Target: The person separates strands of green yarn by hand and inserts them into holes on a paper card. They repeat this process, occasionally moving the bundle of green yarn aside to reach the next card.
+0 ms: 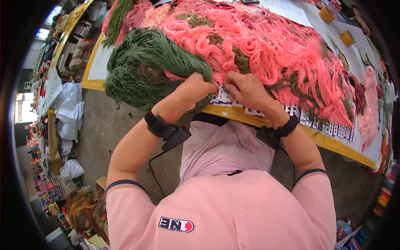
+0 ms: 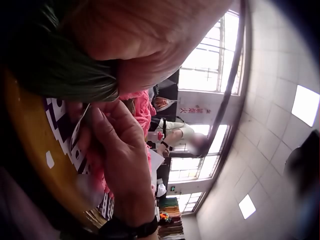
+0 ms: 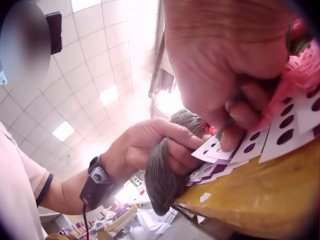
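A thick skein of dark green yarn (image 1: pixel 137 62) lies over the table's near left corner and runs through the grip of the left hand (image 1: pixel 195 91). The left thumb rests at the corner of a white card with punched holes (image 3: pixel 212 149). Close beside it, the right hand (image 1: pixel 250 91) has curled fingers and pinches the same card; its fingertips show low over the holes in the right wrist view. A large heap of pink yarn (image 1: pixel 258 46) mixed with olive strands lies just beyond both hands, covering much of the row of cards.
More punched cards (image 1: pixel 333 130) line the yellow table edge (image 1: pixel 346 152). Scissors (image 1: pixel 333 41), tape rolls (image 1: pixel 347 38) and paper sheets (image 1: pixel 287 10) lie at the back right. White plastic bags (image 1: pixel 68 108) hang at left. Another person (image 2: pixel 182 137) stands across the table.
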Tool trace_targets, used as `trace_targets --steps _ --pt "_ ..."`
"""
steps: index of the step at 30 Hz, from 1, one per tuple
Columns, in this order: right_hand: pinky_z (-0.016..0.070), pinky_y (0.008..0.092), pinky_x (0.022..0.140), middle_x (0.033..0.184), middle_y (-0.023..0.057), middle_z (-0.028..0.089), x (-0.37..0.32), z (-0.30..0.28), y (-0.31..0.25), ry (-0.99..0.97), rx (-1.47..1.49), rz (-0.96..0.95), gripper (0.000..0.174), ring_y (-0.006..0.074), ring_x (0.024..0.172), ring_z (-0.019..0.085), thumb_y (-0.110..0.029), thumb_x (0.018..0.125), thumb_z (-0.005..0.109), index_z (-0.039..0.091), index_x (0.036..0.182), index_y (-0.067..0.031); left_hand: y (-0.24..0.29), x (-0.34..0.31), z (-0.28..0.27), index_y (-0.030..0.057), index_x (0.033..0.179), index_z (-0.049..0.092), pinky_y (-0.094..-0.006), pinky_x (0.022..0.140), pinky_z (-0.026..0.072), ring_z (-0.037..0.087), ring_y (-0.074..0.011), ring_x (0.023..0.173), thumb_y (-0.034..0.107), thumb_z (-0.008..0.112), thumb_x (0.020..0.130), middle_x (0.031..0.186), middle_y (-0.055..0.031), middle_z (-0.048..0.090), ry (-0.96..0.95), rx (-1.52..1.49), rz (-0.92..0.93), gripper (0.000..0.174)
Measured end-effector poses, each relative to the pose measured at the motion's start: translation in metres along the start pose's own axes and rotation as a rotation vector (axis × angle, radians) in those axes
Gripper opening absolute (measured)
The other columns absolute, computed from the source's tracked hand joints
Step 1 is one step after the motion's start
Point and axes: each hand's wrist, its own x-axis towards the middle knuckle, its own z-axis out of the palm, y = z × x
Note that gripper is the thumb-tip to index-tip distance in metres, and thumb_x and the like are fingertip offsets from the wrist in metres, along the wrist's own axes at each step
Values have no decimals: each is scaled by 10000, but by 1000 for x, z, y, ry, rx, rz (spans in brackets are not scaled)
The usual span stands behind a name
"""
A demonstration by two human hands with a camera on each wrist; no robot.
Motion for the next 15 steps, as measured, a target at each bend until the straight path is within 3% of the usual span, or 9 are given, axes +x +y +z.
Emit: trace_targets --steps 1,4,7,10,13,15 --pt "490 470 630 684 151 649 1 1 0 19 -43 -23 98 356 679 644 -166 845 608 624 891 -81 2 -1 2 -23 896 662 -265 604 458 570 -131 669 -49 644 793 822 -80 657 1 -45 -14 107" --pt "501 372 584 659 141 639 2 0 0 13 -133 -83 93 267 593 657 -116 866 607 578 926 -51 10 -8 6 -11 866 661 -274 568 442 546 -123 629 -50 661 787 791 -57 642 51 -37 -78 88" --pt "502 380 590 665 148 636 2 4 -7 61 -365 -154 103 279 609 660 -121 861 607 573 934 -57 4 -1 4 -6 869 662 -272 542 426 531 -114 602 -19 665 794 749 -42 634 24 114 -37 76" --pt "497 401 591 665 151 633 0 5 -10 63 -330 -145 93 301 622 654 -109 875 593 565 935 -44 6 -8 10 -15 844 663 -267 554 433 547 -110 609 21 675 785 715 -41 638 74 110 7 70" --pt "489 422 593 659 158 629 1 0 -5 0 -63 -46 80 330 633 645 -96 893 577 559 929 -27 -11 3 -1 -24 814 668 -269 584 456 580 -109 637 62 689 767 713 -46 654 161 464 169 101" --pt "486 427 595 653 161 628 -1 0 -5 -2 -74 -48 78 344 632 641 -87 899 573 558 929 -16 -13 3 -17 -29 804 673 -274 605 470 600 -113 655 67 700 753 723 -56 668 161 537 203 112"
